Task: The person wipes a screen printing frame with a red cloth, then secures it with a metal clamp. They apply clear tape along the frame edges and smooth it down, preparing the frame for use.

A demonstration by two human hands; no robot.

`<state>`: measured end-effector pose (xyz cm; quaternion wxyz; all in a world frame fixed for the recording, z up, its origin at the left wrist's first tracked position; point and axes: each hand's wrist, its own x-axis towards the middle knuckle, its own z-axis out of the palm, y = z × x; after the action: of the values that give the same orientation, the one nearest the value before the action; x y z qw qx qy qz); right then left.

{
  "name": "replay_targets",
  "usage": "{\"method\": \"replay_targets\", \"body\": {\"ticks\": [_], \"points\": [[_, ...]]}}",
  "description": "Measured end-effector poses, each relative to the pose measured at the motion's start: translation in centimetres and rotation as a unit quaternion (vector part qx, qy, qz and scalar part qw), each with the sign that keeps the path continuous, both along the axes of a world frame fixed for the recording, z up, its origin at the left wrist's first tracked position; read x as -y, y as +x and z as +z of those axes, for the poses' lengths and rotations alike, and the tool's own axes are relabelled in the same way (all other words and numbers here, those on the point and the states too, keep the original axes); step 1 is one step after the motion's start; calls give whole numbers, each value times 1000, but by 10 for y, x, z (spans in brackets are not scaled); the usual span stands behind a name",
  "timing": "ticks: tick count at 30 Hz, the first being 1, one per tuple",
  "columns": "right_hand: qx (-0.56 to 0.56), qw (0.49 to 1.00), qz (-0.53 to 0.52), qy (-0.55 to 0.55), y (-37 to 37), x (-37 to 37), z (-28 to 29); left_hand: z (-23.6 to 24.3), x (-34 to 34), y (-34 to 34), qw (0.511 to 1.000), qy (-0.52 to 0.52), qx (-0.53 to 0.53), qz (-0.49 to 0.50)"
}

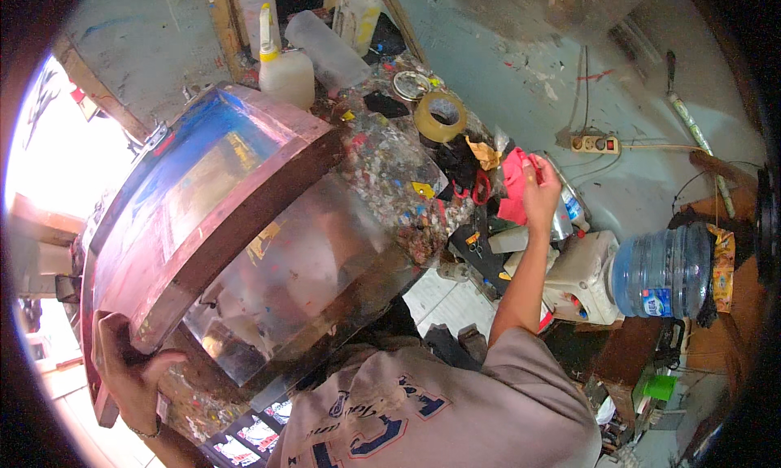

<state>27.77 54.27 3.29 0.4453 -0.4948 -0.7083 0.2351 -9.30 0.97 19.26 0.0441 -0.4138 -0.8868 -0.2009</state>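
A silk-screen frame with a wooden border (248, 212) and a blue and pink stained mesh (191, 163) stands tilted up at the left. My left hand (130, 374) grips its near corner, thumb on the inner side of the wood. Beneath the raised frame lies a shiny, smooth plate (281, 265) on the bench. My right hand (540, 193) is stretched out to the right, its fingers closed on a crumpled pinkish-red cloth (513, 193). Close to the cloth are red-handled scissors (482, 187) and a crumpled brown scrap (486, 154).
A paint-stained bench (366, 163) holds a tape roll (440, 116), a round metal lid (411, 86) and a white jug (286, 79). Further right are a power strip (595, 144) on the wall and a blue water bottle (663, 273) lying sideways against a pale container (582, 277).
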Motion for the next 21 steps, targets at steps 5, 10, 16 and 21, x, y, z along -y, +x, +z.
{"method": "replay_targets", "body": {"ticks": [5,10,16,21], "points": [[0,999,-35,-21,32,0,1,-7,3,0,999,37,6,25],[-32,997,-32,-65,43,8,-10,-11,5,-6,998,37,-48,-13],[-26,995,-30,-88,36,15,-9,-18,12,-5,997,73,-10,22],[-43,993,-37,-103,53,26,-33,-17,19,-10,998,61,17,21]]}}
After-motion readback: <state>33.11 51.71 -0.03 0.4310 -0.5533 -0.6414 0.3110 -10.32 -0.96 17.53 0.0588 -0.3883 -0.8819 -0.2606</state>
